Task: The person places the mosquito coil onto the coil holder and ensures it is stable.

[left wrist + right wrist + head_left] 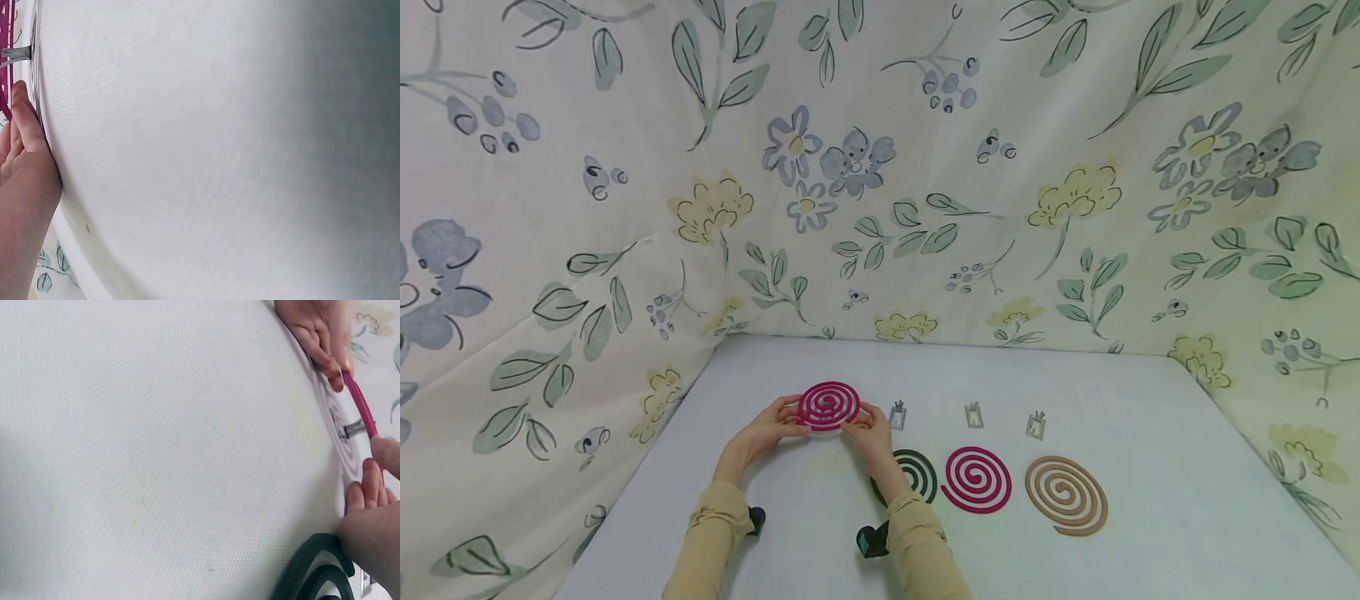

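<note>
A magenta mosquito coil (828, 406) is held level just above the table, at the left of the head view. My left hand (771, 429) pinches its left edge. On the opposite edge, my right hand (872, 433) grips it between thumb and fingers, the thumb (385, 453) on the upper side. Beneath the coil, a small metal coil stand (355, 429) rises from the tabletop; its top meets the coil's underside near the middle. The left wrist view also shows this stand (16, 52), beside the left fingertips.
Three flat metal stands, left (898, 415), middle (973, 415) and right (1036, 425), lie in a row. Nearer are a dark green coil (931, 483), partly behind the right forearm, another magenta coil (974, 478) and a tan coil (1063, 492). Floral cloth (880, 275) hangs around the white table (1187, 483).
</note>
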A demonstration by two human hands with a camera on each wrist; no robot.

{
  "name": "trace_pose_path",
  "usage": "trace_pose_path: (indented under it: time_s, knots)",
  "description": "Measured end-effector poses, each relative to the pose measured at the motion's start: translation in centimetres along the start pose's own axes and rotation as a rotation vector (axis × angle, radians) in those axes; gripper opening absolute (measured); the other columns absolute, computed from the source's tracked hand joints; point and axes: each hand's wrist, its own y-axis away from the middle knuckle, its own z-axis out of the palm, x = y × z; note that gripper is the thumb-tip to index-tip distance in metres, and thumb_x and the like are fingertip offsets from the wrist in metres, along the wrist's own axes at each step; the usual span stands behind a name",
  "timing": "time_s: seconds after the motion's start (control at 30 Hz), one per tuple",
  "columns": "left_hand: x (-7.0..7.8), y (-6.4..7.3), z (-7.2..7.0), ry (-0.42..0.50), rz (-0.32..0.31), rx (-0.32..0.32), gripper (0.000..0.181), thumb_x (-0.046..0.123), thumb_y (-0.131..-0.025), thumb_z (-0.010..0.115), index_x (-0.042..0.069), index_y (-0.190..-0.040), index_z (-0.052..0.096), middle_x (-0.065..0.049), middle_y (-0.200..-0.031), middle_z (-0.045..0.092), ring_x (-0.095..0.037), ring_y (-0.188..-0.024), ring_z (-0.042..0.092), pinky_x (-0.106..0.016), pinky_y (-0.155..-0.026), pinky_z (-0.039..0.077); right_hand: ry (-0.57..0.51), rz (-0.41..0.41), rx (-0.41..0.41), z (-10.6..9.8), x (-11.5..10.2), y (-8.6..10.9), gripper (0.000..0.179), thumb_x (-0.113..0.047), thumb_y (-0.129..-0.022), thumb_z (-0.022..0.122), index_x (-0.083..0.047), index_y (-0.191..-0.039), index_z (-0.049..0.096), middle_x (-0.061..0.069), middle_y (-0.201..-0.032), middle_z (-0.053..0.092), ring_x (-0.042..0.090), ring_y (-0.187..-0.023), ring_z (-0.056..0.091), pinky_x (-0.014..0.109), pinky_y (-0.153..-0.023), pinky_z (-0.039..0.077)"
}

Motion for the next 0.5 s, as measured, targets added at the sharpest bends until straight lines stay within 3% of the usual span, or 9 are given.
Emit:
trace_pose_path:
  time_s: [0.17, 0.37, 0.5]
  knots:
    - [-0.25, -0.1, -0.11, 0.004, 0.001, -0.008, 0.075, 0.005, -0.085, 0.068, -0.002, -0.145, 0.023, -0.024, -0.131, 0.046, -0.012, -0.104, 0.051, -0.021, -0.088, 0.047, 0.002, 0.001, -0.009, -0.05, 0.03, 0.0, 0.053, 0.0, -0.083, 0.067, 0.005, -0.131, 0.046, 0.003, -0.082, 0.055, 0.009, -0.072, 0.049, 0.016, -0.064, 0.045]
    - [-0.22, 0.45, -0.35, 0.049, 0.099, -0.07, 0.08, 0.018, -0.08, 0.076, -0.001, -0.141, 0.028, -0.013, -0.119, 0.054, -0.01, -0.1, 0.052, -0.019, -0.085, 0.047, 0.004, -0.003, -0.007, -0.05, 0.03, -0.08, 0.052, 0.0, -0.083, 0.068, 0.005, -0.13, 0.047, 0.003, -0.081, 0.055, 0.009, -0.073, 0.049, 0.016, -0.065, 0.046]
    - [-0.02, 0.61, -0.22, 0.058, 0.097, -0.071, 0.079, 0.017, -0.081, 0.075, -0.001, -0.142, 0.027, -0.012, -0.118, 0.055, -0.01, -0.099, 0.052, -0.018, -0.084, 0.047, 0.004, -0.002, -0.005, -0.01, 0.05, -0.15, 0.052, 0.0, -0.083, 0.067, 0.005, -0.13, 0.047, 0.003, -0.081, 0.055, 0.009, -0.072, 0.049, 0.016, -0.065, 0.046]
